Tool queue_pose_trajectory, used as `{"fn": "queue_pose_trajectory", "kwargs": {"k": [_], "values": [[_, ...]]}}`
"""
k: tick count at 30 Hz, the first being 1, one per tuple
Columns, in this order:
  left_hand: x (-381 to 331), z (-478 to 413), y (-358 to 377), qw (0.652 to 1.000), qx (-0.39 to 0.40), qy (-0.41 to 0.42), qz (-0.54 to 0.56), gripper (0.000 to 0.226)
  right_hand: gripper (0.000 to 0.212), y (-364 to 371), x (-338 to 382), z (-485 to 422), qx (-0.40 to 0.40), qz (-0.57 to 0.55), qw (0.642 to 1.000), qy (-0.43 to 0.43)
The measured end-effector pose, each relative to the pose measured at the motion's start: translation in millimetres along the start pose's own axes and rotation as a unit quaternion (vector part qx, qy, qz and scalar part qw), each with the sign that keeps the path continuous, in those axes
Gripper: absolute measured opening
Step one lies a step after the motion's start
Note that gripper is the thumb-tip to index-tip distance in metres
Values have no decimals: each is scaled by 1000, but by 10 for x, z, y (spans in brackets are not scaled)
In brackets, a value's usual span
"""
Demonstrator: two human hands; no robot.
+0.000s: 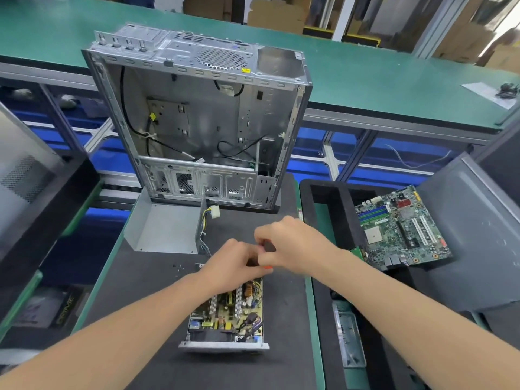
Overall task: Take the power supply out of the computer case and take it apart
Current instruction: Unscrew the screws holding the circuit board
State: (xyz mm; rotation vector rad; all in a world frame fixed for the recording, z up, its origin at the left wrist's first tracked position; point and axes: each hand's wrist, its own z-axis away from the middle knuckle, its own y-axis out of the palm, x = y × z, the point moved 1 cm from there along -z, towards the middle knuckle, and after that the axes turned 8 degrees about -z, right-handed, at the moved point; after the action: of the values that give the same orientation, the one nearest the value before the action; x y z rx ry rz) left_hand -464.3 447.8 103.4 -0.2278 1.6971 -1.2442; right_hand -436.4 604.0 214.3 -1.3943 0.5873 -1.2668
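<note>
An electronics dismantling workshop: a stripped computer case (pixel 197 122) and a loose motherboard (pixel 402 229) sat among green-topped benches (pixel 365 80).

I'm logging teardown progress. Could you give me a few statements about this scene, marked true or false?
1. The power supply lies outside the computer case. True.
2. The power supply's cover is on. False: the cover lies in front of the case, circuit board exposed.
3. A motherboard is mounted inside the case. False: the motherboard lies outside it, to the right.
4. Both hands meet over the power supply's far end. True: the left hand and right hand are together there, the right pinching a black-and-orange item.
</note>
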Motion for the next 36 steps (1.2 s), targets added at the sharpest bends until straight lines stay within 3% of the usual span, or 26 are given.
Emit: {"fn": "queue_pose_trajectory", "kwargs": {"k": [4, 7, 9, 11, 14, 16, 20, 23, 28, 32, 36], "values": [[-21, 31, 13, 1000, -20, 12, 5, 25, 6, -151, -109, -64, 101, 14, 979, -175], [-65, 37, -3, 999, -32, 2, 0, 30, 14, -185, -104, -48, 78, 2, 981, -177], [-84, 46, -21, 1000, -30, 5, 2, 35, 17, -124, -59, 21, 23, 3, 991, -133], [-111, 56, -27, 999, -31, 11, 3, 41, 21, -6, 20, 92, -54, 21, 998, -36], [-117, 57, -1, 998, -53, 7, 15, 53, 34, 142, 226, 100, -160, 69, 974, 143], [-116, 52, 7, 998, -53, -8, 11, 51, 38, 192, 342, 46, -183, 49, 957, 218], [-66, 41, 5, 999, -41, -12, 5, 52, 20, 267, 361, -42, -199, -2, 947, 253], [-37, 43, 3, 999, -22, -22, -7, 41, 20, 269, 264, -34, -177, -15, 962, 206], [-38, 45, -3, 999, -27, -26, 3, 32, 20, 2, 39, -38, -12, -29, 999, 23], [-30, 73, 6, 999, -24, -30, 7, 15, 17, -105, -71, -42, 70, -3, 986, -151], [-72, 79, 17, 999, -40, -12, -12, 25, 13, -184, -38, -14, 87, 18, 978, -191]]}}
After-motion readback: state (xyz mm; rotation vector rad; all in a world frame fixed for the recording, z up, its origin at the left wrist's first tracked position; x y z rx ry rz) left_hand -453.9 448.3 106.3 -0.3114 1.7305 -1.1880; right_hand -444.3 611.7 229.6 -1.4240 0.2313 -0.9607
